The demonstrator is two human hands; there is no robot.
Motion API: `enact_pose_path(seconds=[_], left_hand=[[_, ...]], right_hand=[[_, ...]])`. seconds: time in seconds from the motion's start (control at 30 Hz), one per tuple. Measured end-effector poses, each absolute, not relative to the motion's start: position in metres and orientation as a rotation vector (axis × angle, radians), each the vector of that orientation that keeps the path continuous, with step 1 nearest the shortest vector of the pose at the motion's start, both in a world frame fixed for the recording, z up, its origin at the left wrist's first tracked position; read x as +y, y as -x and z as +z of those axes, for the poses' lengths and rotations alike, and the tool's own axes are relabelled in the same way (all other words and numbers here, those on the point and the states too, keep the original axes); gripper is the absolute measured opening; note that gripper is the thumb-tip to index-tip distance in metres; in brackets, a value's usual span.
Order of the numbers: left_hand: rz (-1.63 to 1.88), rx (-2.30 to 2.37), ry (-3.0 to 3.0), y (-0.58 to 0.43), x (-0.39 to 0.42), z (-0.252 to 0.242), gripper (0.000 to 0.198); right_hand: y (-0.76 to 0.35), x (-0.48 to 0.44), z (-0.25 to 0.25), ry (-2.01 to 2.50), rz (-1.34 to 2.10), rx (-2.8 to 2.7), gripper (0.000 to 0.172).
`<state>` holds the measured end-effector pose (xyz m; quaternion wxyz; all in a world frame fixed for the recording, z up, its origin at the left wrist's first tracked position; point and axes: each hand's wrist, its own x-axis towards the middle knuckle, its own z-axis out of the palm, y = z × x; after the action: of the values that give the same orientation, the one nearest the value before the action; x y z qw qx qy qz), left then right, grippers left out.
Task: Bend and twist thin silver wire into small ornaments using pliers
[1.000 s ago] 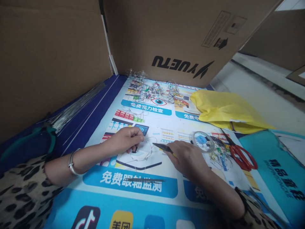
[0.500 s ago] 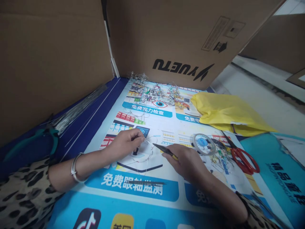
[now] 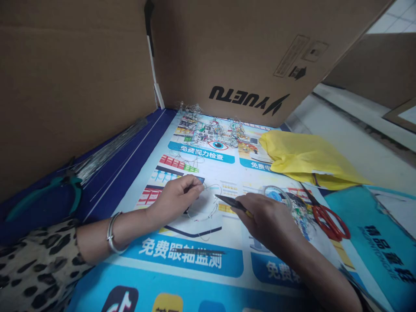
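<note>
My left hand [image 3: 182,195] pinches a thin wire loop [image 3: 212,212] between thumb and fingertips, just above the printed sheet. Small bits are strung along the loop, too fine to make out. Wrapped in my right hand [image 3: 263,212] is a pair of needle-nose pliers [image 3: 229,201] with dark jaws and a yellow-and-black handle. Their tip points left at the loop's right side; whether it touches the wire I cannot tell. Behind my right hand stands a clear tape roll [image 3: 288,197], partly hidden, beside a small tangle of coloured wired pieces [image 3: 300,219].
Tangled wire pieces [image 3: 234,130] lie at the back against a cardboard box [image 3: 227,52]. Left are a bundle of straight wires [image 3: 110,149] and teal-handled pliers [image 3: 76,195]. Right are red scissors [image 3: 329,223], a yellow bag [image 3: 305,156] and a teal bag [image 3: 367,225].
Both hands have shifted slightly to the right, the loop moving with the left hand. The pliers' tip has moved right too, and my right hand now covers more of the tape roll.
</note>
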<state>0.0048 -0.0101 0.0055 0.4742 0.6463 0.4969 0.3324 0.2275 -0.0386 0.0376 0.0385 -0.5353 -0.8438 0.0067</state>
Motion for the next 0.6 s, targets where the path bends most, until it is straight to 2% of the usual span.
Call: enact_pose_path(seconds=[0.37,0.6], left_hand=[[0.792,1.415,-2.033,0.021,-0.005,-0.008,0.014],[0.734,1.456,-2.160,0.026,-0.005,-0.011,0.014]], right_hand=[[-0.206,-0.027,0.013,1.594,0.088,-2.718,0.020],[-0.199,-0.024,0.013,1.576,-0.003,-2.752,0.015]])
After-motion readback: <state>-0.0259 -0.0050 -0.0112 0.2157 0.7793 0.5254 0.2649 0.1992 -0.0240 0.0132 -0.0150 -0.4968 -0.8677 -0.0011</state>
